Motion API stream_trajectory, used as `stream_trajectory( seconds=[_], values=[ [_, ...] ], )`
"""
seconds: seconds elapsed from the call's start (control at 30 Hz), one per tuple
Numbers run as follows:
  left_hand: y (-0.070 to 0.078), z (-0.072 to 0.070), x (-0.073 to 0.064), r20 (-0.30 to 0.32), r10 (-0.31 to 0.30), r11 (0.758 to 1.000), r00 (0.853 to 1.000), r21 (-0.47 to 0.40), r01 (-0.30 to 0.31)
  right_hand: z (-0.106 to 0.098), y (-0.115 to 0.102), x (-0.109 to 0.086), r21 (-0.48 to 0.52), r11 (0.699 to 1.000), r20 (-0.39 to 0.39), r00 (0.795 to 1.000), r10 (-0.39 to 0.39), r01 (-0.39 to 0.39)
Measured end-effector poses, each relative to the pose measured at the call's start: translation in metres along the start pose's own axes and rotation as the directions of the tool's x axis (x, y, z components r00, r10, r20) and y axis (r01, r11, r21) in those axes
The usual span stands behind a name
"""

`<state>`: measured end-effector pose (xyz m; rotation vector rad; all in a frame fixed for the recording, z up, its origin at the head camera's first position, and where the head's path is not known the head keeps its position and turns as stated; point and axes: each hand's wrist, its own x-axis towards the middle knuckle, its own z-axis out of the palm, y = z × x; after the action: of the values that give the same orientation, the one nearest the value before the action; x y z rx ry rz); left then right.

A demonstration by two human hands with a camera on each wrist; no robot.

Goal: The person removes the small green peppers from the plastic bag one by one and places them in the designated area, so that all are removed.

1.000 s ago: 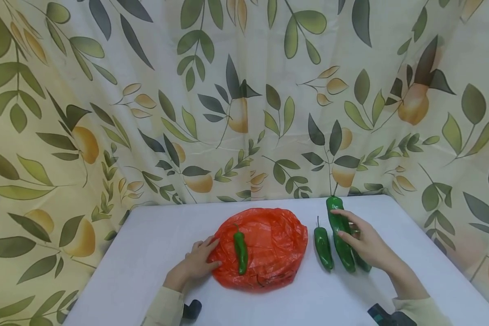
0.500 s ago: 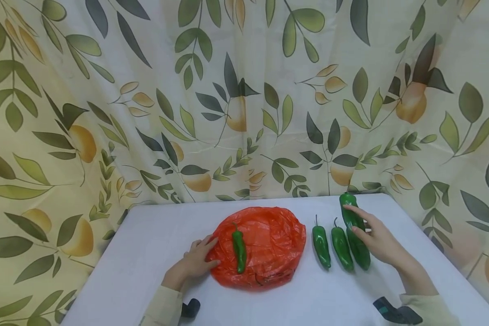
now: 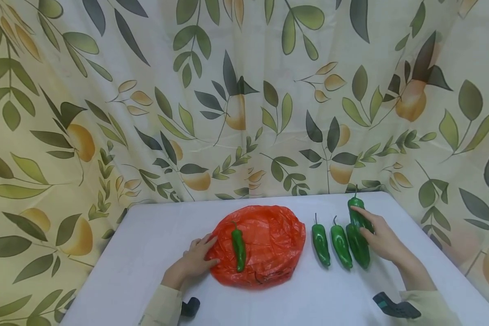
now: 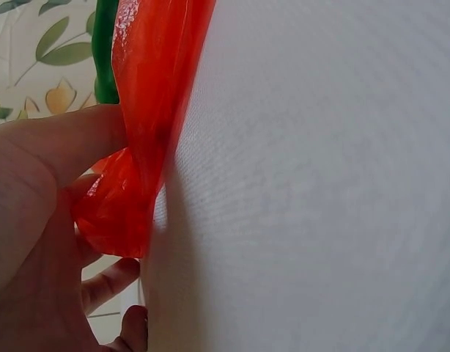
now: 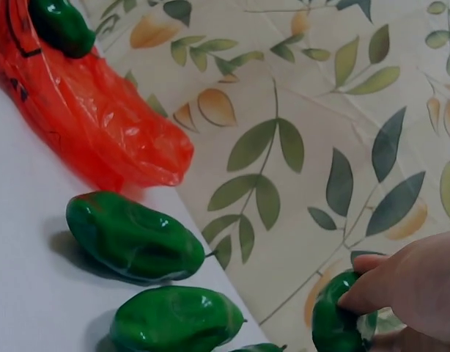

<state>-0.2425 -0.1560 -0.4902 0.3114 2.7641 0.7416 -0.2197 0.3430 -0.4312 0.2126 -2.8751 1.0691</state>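
Observation:
Near the table's far right, my right hand (image 3: 381, 235) grips a green pepper (image 3: 353, 202) between thumb and fingers. That pepper (image 5: 331, 317) also shows in the right wrist view, partly covered by the fingers. Below it lies another green pepper (image 3: 358, 246), overlapping it in the head view. To its left, a second pepper (image 3: 341, 247) and a third pepper (image 3: 320, 245) lie side by side. My left hand (image 3: 193, 260) rests against the left edge of a crumpled red plastic bag (image 3: 275, 235), fingers spread. On top of the bag lies a slimmer green pepper (image 3: 238, 251).
A white-covered table (image 3: 146, 240) carries everything. Behind it hangs a curtain (image 3: 248, 99) printed with leaves and fruit. A dark wrist strap piece (image 3: 396, 307) sits at the right cuff, and another dark piece (image 3: 190, 308) at the left.
My right hand has moved the gripped pepper rightward, uncovering the peppers underneath. The left hand, the bag and the pepper on it stay in place; the view shifts slightly.

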Motion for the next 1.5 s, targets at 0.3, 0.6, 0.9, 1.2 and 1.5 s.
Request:
stream_trajectory(
  seconds=[0.3,0.6,0.9,1.2,1.5],
  values=[
    [-0.004,0.003,0.002,0.004,-0.006,1.000,1.000,-0.007,0.006,-0.006,0.020,-0.001,-0.022,0.995,0.058,0.993,0.100,-0.099],
    [-0.004,0.002,0.003,-0.007,0.000,1.000,1.000,0.006,0.000,-0.013,0.043,-0.003,-0.094,0.990,0.034,0.994,0.104,-0.100],
    [-0.004,0.004,0.003,-0.005,-0.006,1.000,1.000,-0.002,0.006,-0.008,0.063,-0.006,-0.179,0.980,0.053,0.994,0.100,-0.089],
    [-0.003,0.004,0.003,-0.006,0.003,1.000,1.000,-0.002,-0.003,-0.007,0.064,-0.008,-0.217,0.973,0.117,0.988,0.102,-0.075],
    [-0.002,0.003,0.002,-0.013,0.002,1.000,1.000,0.008,-0.002,-0.013,0.061,-0.010,-0.231,0.968,0.176,0.975,0.138,-0.096]
  ],
)
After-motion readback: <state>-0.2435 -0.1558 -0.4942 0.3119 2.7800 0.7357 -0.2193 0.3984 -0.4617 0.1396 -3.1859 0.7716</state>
